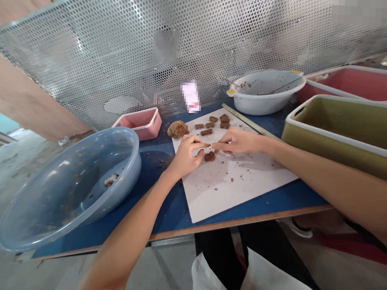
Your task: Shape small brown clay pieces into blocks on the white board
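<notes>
- My left hand [186, 153] is over the near left part of the white board [240, 188], fingers half curled, index stretched toward the other hand and thumb tucked below it.
- My right hand [237, 141] comes in from the right, lying low with its fingers reaching left; the fingertips of both hands meet, touching or nearly so.
- I cannot tell whether either hand grips anything: the spot where the fingertips meet is too small to read.
- A small brown dough piece [209, 156] lies on the board just under that spot, right beside my left thumb.
- More pieces [206, 132] lie at the board's far end, with a bigger lump [178, 129] at its far left corner.
- Crumbs speckle the board, which lies on the blue counter [163, 204].
- A stick [248, 121] lies along the board's far right edge.
- A blue bowl [43, 205] stands at the left and juts over the counter edge; behind it is a pink tray [147, 125].
- A white basin [266, 101] stands at the back, with an olive bin [346, 142] and a pink bin [357, 83] to the right.
- A perforated metal screen [87, 53] runs behind everything.
- A white tag [190, 96] on the screen is blurred, so I can read no writing anywhere.
</notes>
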A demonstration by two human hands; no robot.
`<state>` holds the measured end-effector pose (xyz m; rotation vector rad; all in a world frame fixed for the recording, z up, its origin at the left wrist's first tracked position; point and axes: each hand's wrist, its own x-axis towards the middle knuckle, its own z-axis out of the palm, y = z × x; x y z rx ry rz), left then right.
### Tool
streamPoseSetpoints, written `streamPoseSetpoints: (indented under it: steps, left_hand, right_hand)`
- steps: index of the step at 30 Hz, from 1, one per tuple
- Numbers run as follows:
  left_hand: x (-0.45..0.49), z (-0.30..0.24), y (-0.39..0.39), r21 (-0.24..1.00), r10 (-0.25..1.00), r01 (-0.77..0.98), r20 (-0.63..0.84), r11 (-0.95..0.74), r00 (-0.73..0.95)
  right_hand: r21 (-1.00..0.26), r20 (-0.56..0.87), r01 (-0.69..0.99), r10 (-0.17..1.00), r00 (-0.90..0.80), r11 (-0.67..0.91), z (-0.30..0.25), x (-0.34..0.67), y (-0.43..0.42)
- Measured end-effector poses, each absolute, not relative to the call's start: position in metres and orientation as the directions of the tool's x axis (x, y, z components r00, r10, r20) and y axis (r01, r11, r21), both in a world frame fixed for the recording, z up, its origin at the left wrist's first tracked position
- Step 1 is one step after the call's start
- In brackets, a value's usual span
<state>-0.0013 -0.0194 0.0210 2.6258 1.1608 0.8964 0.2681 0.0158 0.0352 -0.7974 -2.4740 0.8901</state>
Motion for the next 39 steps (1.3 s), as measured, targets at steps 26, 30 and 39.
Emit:
streamPoseSetpoints:
  steps: [26,30,39]
  left_hand:
    - [-0.0004,0.0167,-0.0185,0.328,0.733,0.676,0.481,-0.66,0.482]
    - [0.0003,0.0182,-0.0194,0.338,0.742,0.685,0.489,-0.645,0.458]
    - [0.001,0.0216,-0.0215,0.342,0.739,0.667,0.447,-0.661,0.503]
  right_hand:
    - [-0.788,0.13,0.319,0.649,-0.75,0.526,0.0381,0.2676,0.0148]
    - [-0.783,0.159,0.332,0.686,-0.71,0.525,0.0361,0.2681,0.0185]
    - [-0.737,0.144,0.418,0.728,-0.67,0.531,0.0348,0.2668,0.0181]
